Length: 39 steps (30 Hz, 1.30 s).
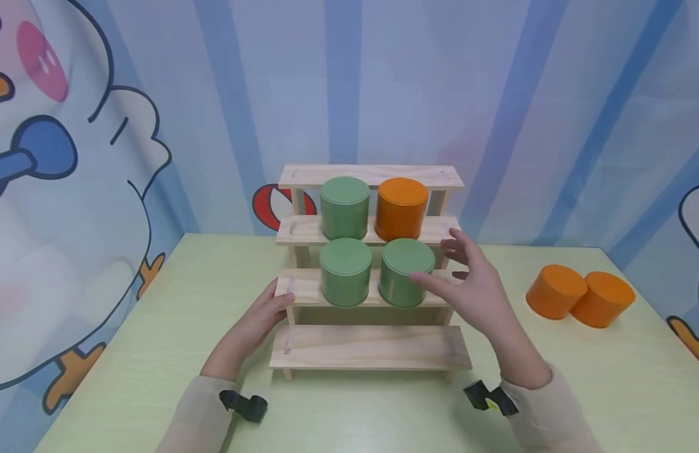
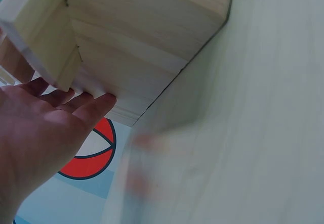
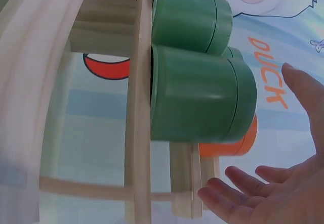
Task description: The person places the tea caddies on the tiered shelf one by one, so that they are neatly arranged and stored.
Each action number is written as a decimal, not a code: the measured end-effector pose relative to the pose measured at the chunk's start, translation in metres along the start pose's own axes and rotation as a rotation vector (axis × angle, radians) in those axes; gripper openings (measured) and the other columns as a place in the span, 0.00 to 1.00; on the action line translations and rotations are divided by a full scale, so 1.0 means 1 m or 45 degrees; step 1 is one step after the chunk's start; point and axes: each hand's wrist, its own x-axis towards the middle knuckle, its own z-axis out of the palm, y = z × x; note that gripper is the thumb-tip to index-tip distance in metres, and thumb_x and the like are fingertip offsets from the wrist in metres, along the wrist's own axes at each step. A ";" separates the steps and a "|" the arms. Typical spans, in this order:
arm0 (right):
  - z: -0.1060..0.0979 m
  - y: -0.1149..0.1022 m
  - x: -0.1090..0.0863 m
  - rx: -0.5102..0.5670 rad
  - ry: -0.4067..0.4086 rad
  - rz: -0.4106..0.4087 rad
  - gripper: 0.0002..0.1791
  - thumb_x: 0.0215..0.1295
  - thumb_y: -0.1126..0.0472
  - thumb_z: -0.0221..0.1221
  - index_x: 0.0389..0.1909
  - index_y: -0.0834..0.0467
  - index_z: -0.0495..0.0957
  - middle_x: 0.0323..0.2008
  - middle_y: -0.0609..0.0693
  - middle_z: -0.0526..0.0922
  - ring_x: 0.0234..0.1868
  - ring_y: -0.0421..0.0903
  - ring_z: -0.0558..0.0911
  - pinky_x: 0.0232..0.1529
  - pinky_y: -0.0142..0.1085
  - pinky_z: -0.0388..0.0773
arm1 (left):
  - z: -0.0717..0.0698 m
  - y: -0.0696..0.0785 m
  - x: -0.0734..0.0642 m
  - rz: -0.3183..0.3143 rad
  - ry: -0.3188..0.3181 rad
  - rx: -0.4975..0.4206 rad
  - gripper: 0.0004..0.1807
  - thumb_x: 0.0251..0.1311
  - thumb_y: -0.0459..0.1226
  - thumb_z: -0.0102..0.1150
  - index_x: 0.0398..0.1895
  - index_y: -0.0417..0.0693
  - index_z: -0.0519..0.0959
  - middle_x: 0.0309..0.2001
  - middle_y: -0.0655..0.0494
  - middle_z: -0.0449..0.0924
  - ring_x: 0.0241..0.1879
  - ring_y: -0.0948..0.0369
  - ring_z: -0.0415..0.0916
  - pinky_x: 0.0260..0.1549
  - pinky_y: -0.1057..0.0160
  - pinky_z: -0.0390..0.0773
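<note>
Left hand (image 1: pixel 262 319) grips the wooden rack (image 1: pixel 372 347); beside the spread right hand (image 1: pixel 475 286), the green tin (image 1: pixel 402 282) looks light, rigid, slick: clasp its sides.

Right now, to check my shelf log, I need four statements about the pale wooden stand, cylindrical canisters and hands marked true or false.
1. The left hand touches the pale wooden stand. True.
2. The right hand grips a cylindrical green canister. False: the right wrist view shows a gap between them.
3. The stand's cylindrical orange canister is on the bottom step. False: second step from the top.
4. Two more orange canisters sit right of the stand. True.
</note>
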 end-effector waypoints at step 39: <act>-0.074 0.109 -0.017 -0.073 0.469 0.096 0.49 0.62 0.51 0.63 0.76 0.55 0.45 0.73 0.58 0.56 0.71 0.58 0.57 0.67 0.58 0.58 | 0.000 -0.001 0.000 -0.002 -0.007 -0.016 0.38 0.71 0.45 0.42 0.78 0.50 0.38 0.75 0.43 0.44 0.72 0.46 0.48 0.70 0.45 0.50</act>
